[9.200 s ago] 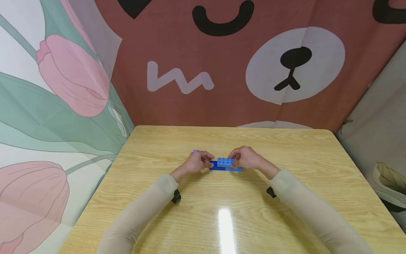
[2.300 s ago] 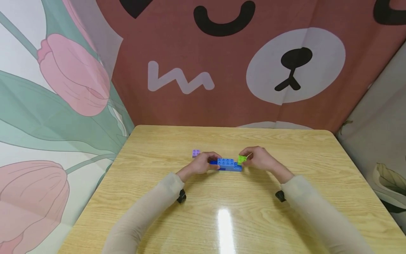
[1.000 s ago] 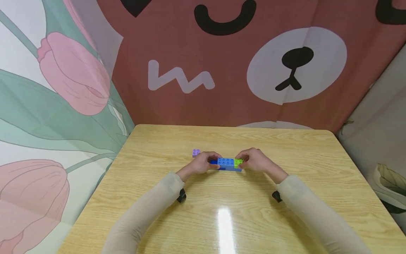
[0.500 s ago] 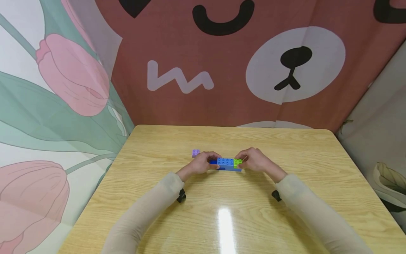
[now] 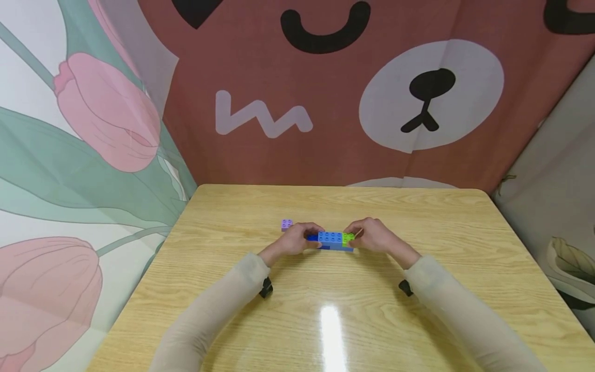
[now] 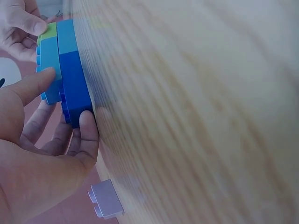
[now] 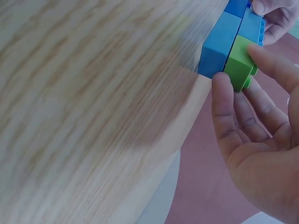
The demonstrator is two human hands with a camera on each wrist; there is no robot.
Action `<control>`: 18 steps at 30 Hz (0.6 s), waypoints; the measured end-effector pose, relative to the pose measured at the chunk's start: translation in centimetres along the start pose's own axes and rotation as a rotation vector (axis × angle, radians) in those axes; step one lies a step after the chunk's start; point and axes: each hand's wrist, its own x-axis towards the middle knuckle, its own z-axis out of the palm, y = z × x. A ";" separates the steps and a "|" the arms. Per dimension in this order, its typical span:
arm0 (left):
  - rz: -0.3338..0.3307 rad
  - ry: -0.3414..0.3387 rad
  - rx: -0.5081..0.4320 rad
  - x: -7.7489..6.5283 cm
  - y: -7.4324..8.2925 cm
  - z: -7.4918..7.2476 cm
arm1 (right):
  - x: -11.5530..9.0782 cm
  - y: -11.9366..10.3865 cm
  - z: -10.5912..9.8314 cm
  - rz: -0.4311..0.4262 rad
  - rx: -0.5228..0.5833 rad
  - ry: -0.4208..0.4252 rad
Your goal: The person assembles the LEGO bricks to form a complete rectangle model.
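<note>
Two layers of toy building bricks stand joined on the table. Below are a dark blue brick (image 6: 76, 86) on the left and a lighter blue brick (image 7: 220, 44) on the right. A second light blue brick (image 5: 330, 237) lies across them, with a small lime green brick (image 7: 239, 62) beside it at the right end. My left hand (image 5: 296, 238) holds the left end, thumb on the upper blue brick's side and a finger at the dark blue brick's end. My right hand (image 5: 373, 235) pinches the green brick between thumb and fingers.
A small purple brick (image 5: 286, 225) sits on the wooden table (image 5: 297, 320), behind and left of the left hand. A curtain (image 5: 260, 160) with a bear print hangs at the table's far edge. Both wrists carry a black device (image 5: 266, 287).
Earlier, both hands were at the upper blue brick. The right hand then brought in the green brick, tilted, and it now sits level on the right end. Little has moved in the last second.
</note>
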 end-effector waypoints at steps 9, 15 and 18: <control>0.000 -0.001 0.025 -0.2 0.3 0.0 | -0.1 0.2 0.2 0.007 0.006 -0.001; -0.007 -0.002 0.015 -0.2 0.4 -0.1 | -0.1 0.5 0.3 -0.003 0.021 -0.003; -0.007 -0.001 0.007 -0.2 0.3 -0.2 | -0.2 0.5 0.3 0.004 0.031 -0.003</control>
